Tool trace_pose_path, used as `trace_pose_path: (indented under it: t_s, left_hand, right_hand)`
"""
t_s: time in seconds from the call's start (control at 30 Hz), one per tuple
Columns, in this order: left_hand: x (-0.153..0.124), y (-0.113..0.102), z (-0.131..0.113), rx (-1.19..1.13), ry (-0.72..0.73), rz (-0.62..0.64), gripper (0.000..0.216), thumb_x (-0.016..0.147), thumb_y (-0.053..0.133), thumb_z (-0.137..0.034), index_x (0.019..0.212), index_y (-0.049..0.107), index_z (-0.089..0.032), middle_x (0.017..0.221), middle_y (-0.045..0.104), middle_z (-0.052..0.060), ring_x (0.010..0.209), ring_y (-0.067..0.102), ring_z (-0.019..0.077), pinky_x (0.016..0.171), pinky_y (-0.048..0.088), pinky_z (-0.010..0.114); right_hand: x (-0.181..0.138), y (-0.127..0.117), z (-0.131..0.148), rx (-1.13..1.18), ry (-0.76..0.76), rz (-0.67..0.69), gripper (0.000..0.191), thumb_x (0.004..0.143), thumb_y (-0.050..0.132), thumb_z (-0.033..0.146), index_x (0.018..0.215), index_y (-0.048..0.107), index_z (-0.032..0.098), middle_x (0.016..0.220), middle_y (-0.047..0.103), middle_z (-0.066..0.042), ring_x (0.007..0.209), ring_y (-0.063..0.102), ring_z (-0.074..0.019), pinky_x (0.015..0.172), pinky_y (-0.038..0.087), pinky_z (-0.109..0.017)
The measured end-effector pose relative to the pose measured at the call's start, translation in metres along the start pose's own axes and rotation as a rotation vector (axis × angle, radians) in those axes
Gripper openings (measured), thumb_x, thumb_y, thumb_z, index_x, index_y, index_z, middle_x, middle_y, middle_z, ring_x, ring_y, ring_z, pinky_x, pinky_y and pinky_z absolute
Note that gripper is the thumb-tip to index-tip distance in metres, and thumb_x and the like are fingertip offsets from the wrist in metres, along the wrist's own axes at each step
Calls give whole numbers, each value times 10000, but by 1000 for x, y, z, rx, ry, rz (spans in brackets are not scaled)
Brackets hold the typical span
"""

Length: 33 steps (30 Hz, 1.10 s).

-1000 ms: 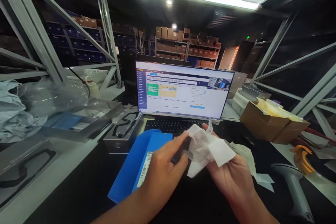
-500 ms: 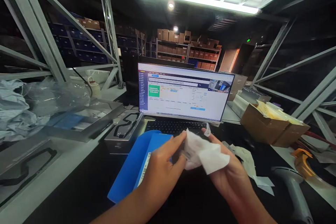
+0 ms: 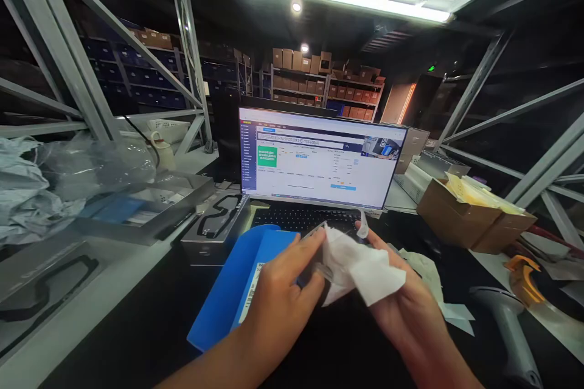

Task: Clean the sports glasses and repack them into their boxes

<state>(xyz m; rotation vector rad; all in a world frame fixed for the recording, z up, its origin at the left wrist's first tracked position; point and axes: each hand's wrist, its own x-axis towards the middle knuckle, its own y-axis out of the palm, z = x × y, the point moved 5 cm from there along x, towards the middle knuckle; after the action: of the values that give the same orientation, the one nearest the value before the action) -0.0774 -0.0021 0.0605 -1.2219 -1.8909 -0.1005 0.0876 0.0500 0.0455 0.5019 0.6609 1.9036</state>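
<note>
Both hands hold a white cloth before the laptop.

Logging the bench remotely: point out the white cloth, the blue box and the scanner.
white cloth (image 3: pixel 365 264), head view, middle fold.
blue box (image 3: pixel 221 301), head view, flat top.
scanner (image 3: pixel 511 328), head view, grey handle.

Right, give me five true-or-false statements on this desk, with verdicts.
1. The left hand and right hand both hold the cloth. True.
2. The screen is dark. False: it is lit and shows a page.
3. The scanner lies to the right of the right hand. True.
4. The blue folder lies beside the scanner. False: it lies under the left hand.
5. The box is shut. False: it is open, with papers inside.
</note>
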Motion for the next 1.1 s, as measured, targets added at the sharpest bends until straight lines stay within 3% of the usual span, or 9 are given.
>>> trace_pose_path:
  t_s: [0.13, 0.27, 0.37, 0.5, 0.63, 0.9, 1.03, 1.1]
  left_hand:
    - [1, 4, -6, 18, 35, 30, 542, 850, 536, -84, 1360, 613, -249, 1331, 667, 16, 1266, 615, 234, 1168, 425, 438]
    - [5, 2, -3, 5, 16, -25, 495, 848, 553, -98, 1320, 647, -219, 1283, 697, 26, 1179, 676, 227, 1130, 476, 412]
    - [5, -3, -1, 14, 17, -52, 485, 856, 580, -112, 1324, 643, -225, 1288, 696, 19, 1179, 676, 216, 1122, 489, 378]
    - [1, -4, -9, 56, 136, -38, 546, 858, 558, -64, 1366, 602, -259, 1323, 675, 0, 1243, 633, 205, 1172, 433, 383]
    - [1, -2, -13, 54, 159, -29, 535, 862, 541, -48, 1351, 610, -255, 1320, 676, 2, 1257, 621, 206, 1170, 438, 389]
    - [5, -10, 1, 78, -9, -53, 459, 877, 579, -144, 1319, 643, -250, 1278, 706, -1, 1209, 658, 236, 1081, 534, 412]
    - [3, -10, -1, 55, -13, -4, 475, 878, 582, -137, 1330, 634, -272, 1294, 697, -2, 1230, 644, 246, 1087, 527, 423]
    - [4, -9, -6, 45, 39, 25, 486, 878, 578, -128, 1341, 624, -268, 1290, 699, 6, 1241, 636, 246, 1124, 489, 444]
  right_hand:
    - [5, -10, 13, 31, -25, -50, 669, 737, 793, 300, 1364, 588, 188, 1223, 713, -109, 1087, 683, -258, 986, 534, -383]
    - [-10, 4, -14, -48, -158, -62, 800, 799, 778, 302, 1507, 407, 303, 1179, 728, -68, 1072, 686, -265, 957, 544, -422]
    - [-17, 14, -24, -87, -151, -43, 888, 789, 799, 304, 1542, 330, 342, 1106, 746, -48, 1026, 697, -272, 948, 541, -448]
    - [-10, 6, 2, -58, -32, -29, 784, 765, 794, 240, 1479, 470, 253, 1044, 756, -65, 907, 711, -250, 883, 559, -407]
    - [-4, -5, 26, 8, -50, -50, 660, 784, 773, 267, 1406, 560, 208, 1016, 752, -69, 877, 702, -213, 841, 562, -332]
    - [-17, 15, -16, -90, -156, -4, 909, 779, 799, 294, 1551, 319, 329, 1028, 757, -43, 892, 709, -246, 855, 545, -395]
    - [-7, 8, -6, -32, -70, 2, 810, 747, 808, 254, 1480, 464, 274, 815, 742, -2, 679, 671, -178, 719, 548, -309]
    - [0, 0, 8, 34, -60, -20, 705, 720, 819, 249, 1383, 580, 233, 826, 737, -5, 709, 673, -163, 740, 551, -285]
